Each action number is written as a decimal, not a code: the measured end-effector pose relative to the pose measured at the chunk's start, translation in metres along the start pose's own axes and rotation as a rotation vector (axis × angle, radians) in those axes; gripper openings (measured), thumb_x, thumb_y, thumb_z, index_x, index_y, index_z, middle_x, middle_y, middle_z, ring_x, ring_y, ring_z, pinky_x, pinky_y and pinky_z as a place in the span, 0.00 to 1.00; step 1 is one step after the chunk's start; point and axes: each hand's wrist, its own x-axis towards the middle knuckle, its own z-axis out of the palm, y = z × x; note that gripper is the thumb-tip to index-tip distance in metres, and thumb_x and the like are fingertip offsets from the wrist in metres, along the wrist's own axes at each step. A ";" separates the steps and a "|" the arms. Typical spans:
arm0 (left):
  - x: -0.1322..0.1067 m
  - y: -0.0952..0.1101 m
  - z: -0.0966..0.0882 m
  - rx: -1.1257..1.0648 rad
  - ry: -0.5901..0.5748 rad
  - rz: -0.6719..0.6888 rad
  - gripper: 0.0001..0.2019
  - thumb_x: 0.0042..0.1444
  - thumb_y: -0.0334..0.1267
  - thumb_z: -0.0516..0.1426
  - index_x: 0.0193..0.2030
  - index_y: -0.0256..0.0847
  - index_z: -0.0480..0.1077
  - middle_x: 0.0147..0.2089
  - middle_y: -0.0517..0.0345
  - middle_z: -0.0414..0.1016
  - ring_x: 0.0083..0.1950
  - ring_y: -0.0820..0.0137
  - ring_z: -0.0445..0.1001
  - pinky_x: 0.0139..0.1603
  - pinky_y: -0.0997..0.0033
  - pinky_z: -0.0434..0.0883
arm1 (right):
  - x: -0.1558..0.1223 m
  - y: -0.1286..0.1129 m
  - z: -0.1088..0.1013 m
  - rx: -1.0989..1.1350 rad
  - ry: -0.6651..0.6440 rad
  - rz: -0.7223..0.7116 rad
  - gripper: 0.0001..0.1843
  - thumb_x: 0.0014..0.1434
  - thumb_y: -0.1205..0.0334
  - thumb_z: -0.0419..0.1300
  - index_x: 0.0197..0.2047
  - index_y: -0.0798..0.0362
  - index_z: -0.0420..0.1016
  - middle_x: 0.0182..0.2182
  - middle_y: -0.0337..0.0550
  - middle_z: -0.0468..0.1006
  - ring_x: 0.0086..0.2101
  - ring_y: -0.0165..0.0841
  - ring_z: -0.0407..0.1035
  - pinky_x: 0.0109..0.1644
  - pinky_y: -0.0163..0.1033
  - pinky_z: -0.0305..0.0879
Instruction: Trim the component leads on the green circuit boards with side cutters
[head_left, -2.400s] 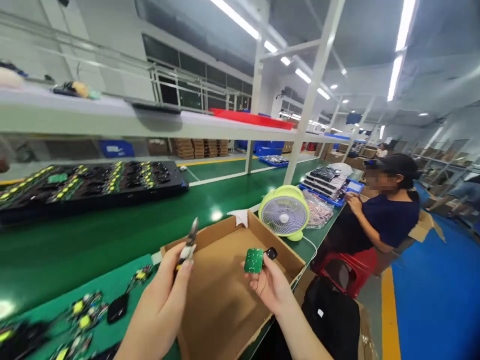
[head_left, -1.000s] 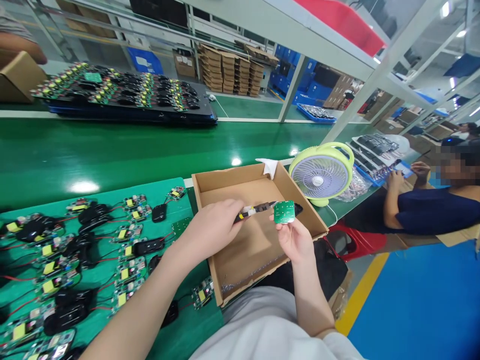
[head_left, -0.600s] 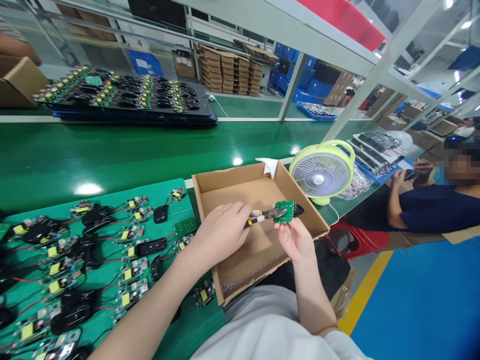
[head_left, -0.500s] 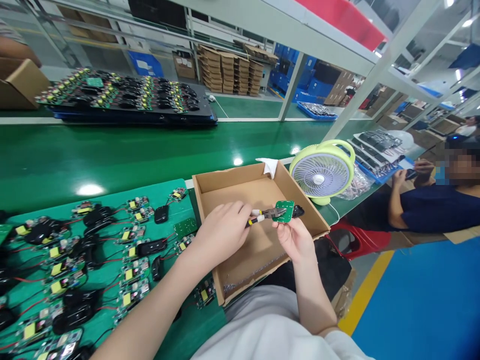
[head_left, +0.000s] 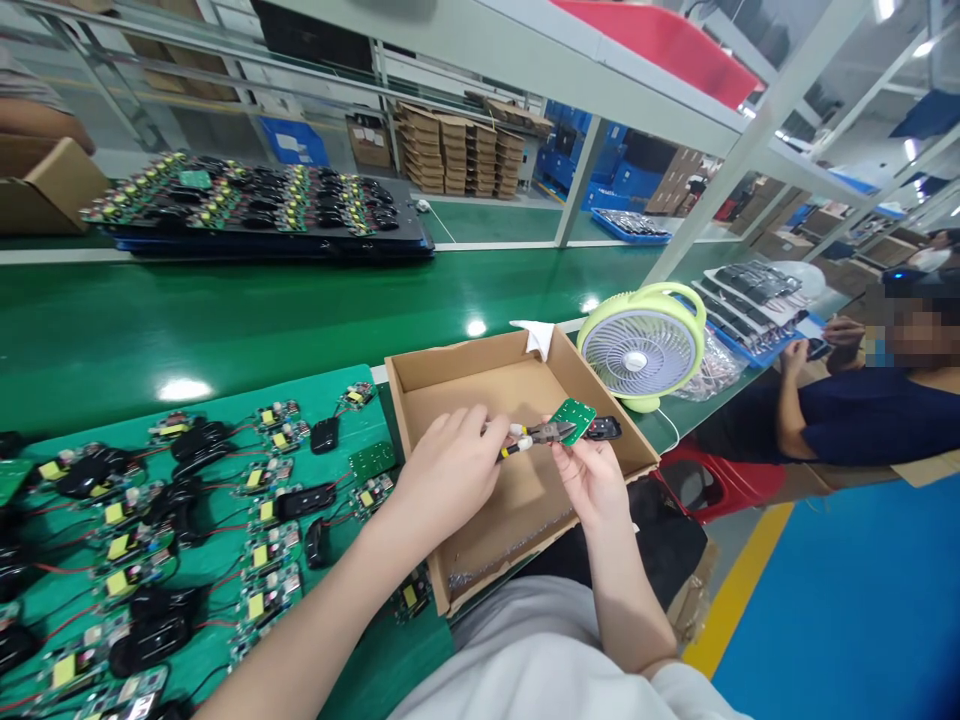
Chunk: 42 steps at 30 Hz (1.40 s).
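My left hand (head_left: 450,470) is closed round the yellow-tipped handles of small cutting pliers (head_left: 536,435), whose jaws touch the lower edge of a small green circuit board (head_left: 574,418). My right hand (head_left: 592,478) pinches that board from below and tilts it, with a black part (head_left: 604,429) attached at its right side. Both hands hover over an open cardboard box (head_left: 457,362) at the bench's front edge. On the green mat (head_left: 330,395) to the left lie several boards wired to black parts (head_left: 262,500).
A light green desk fan (head_left: 643,346) stands right of the box. A black tray of boards (head_left: 255,205) lies across the green conveyor (head_left: 300,300). A seated person (head_left: 862,410) works at the right beside a red stool (head_left: 720,480). White shelf posts rise behind.
My view dropped from the room to the bench. The pliers swung from upright in my left hand to the board's edge, and the board has now tilted slightly in my right hand.
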 end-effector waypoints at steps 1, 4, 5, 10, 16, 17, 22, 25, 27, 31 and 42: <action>0.000 0.001 0.001 0.004 0.010 -0.003 0.14 0.60 0.25 0.50 0.49 0.38 0.72 0.43 0.47 0.74 0.46 0.54 0.74 0.46 0.56 0.70 | 0.000 0.000 0.000 -0.002 -0.001 -0.008 0.27 0.46 0.71 0.75 0.51 0.53 0.80 0.48 0.49 0.85 0.37 0.34 0.82 0.40 0.31 0.82; 0.000 0.004 0.004 0.008 0.032 -0.014 0.14 0.61 0.26 0.50 0.49 0.37 0.72 0.44 0.46 0.73 0.47 0.52 0.74 0.46 0.54 0.70 | 0.001 0.001 -0.001 -0.011 0.002 -0.030 0.27 0.46 0.70 0.75 0.51 0.53 0.79 0.48 0.49 0.85 0.42 0.36 0.82 0.41 0.32 0.82; 0.000 0.005 0.004 0.008 0.038 -0.018 0.14 0.61 0.26 0.49 0.50 0.37 0.72 0.44 0.45 0.73 0.47 0.52 0.73 0.46 0.54 0.70 | 0.002 0.001 -0.002 -0.015 0.004 -0.036 0.27 0.47 0.70 0.75 0.52 0.52 0.79 0.49 0.50 0.85 0.43 0.37 0.82 0.41 0.32 0.82; 0.000 0.007 0.006 0.007 0.066 -0.040 0.15 0.61 0.26 0.49 0.52 0.35 0.71 0.45 0.43 0.73 0.47 0.51 0.72 0.47 0.53 0.70 | 0.002 0.003 -0.005 -0.038 0.012 -0.054 0.27 0.48 0.69 0.74 0.52 0.52 0.79 0.51 0.50 0.83 0.48 0.41 0.81 0.44 0.37 0.83; 0.000 0.005 0.005 0.009 0.076 -0.044 0.16 0.60 0.26 0.50 0.52 0.36 0.71 0.46 0.43 0.73 0.48 0.51 0.73 0.48 0.54 0.70 | 0.002 0.003 -0.005 -0.054 0.011 -0.070 0.26 0.49 0.68 0.74 0.52 0.51 0.79 0.51 0.49 0.84 0.49 0.42 0.80 0.45 0.40 0.82; 0.000 0.005 0.005 0.009 0.075 -0.040 0.16 0.60 0.26 0.50 0.52 0.36 0.71 0.46 0.44 0.73 0.48 0.52 0.73 0.48 0.54 0.70 | 0.001 0.003 -0.004 -0.056 0.010 -0.074 0.26 0.48 0.68 0.74 0.52 0.51 0.79 0.51 0.50 0.84 0.49 0.42 0.80 0.45 0.39 0.82; -0.001 0.005 0.004 -0.011 0.062 -0.037 0.17 0.60 0.26 0.49 0.53 0.36 0.71 0.46 0.44 0.73 0.49 0.51 0.72 0.49 0.54 0.70 | -0.001 0.003 -0.002 -0.069 0.011 -0.104 0.28 0.45 0.65 0.76 0.51 0.52 0.79 0.47 0.50 0.85 0.45 0.41 0.82 0.43 0.39 0.82; -0.002 0.007 0.003 -0.010 0.021 -0.046 0.17 0.60 0.26 0.49 0.53 0.36 0.71 0.46 0.44 0.72 0.49 0.51 0.73 0.49 0.53 0.70 | -0.001 0.004 -0.001 -0.086 0.016 -0.122 0.28 0.46 0.65 0.76 0.51 0.51 0.79 0.48 0.50 0.85 0.46 0.42 0.81 0.45 0.42 0.82; -0.001 0.009 0.002 -0.009 -0.001 -0.050 0.16 0.60 0.26 0.49 0.52 0.36 0.71 0.45 0.44 0.72 0.48 0.51 0.73 0.48 0.54 0.70 | -0.002 0.004 -0.001 -0.097 0.020 -0.136 0.27 0.46 0.65 0.76 0.51 0.50 0.79 0.48 0.50 0.85 0.46 0.42 0.81 0.45 0.43 0.82; 0.000 0.012 0.004 -0.007 -0.020 -0.043 0.14 0.62 0.28 0.49 0.50 0.37 0.71 0.43 0.45 0.72 0.46 0.51 0.74 0.46 0.54 0.69 | -0.002 0.005 -0.002 -0.118 0.020 -0.159 0.26 0.45 0.62 0.77 0.49 0.50 0.80 0.46 0.50 0.85 0.44 0.42 0.82 0.45 0.43 0.82; -0.001 0.009 0.006 0.006 -0.009 -0.036 0.11 0.62 0.28 0.52 0.48 0.39 0.72 0.42 0.48 0.73 0.45 0.54 0.75 0.44 0.57 0.69 | -0.001 0.006 -0.001 -0.173 0.020 -0.179 0.30 0.42 0.58 0.79 0.50 0.50 0.79 0.47 0.50 0.85 0.42 0.44 0.82 0.44 0.46 0.82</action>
